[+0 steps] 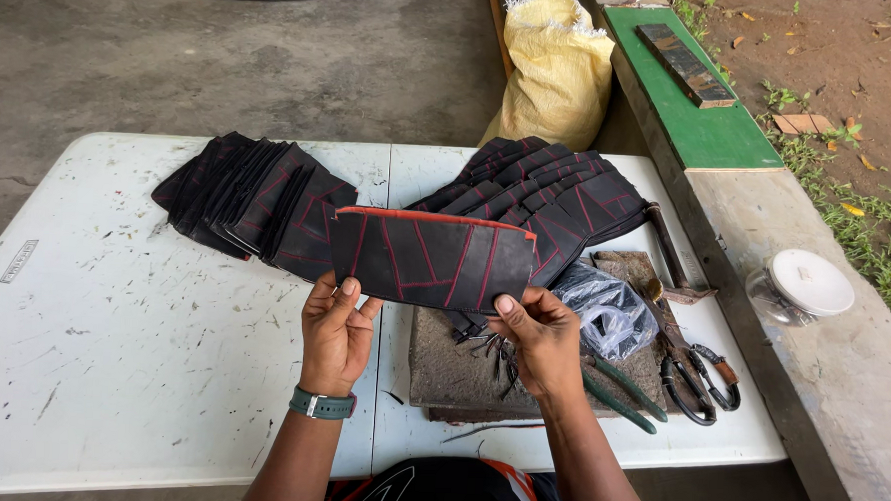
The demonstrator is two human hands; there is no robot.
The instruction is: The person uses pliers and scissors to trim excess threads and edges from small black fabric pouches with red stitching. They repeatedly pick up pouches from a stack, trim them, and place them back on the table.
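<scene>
Head view. Black rubber panel (431, 260) w/ red lines, held up flat over bench (110, 366) centre, between both hands. Left hand (334, 331) pinching lower left corner, thumb in front; right hand (542, 340) pinching lower right edge; each grip closed on the panel. Step in hand, by the look: checking one marked piece lifted clear of the piles. Any next move calls for keeping both corners pinched so the sheet stays flat, not sagging.

Surroundings: left stack (253, 197) and right stack (548, 190) of like pieces fanned on bench, well apart. Under right hand, a worn board (440, 366) w/ green-handled pliers (620, 393), shears (695, 377), crumpled plastic bag (608, 308). Bench white, scuffed, seam down the middle. Concrete floor beyond; yellow sack (554, 70); green-topped ledge (701, 121); clear jar w/ white lid (799, 286) on concrete sill; dirt, grass at right.
</scene>
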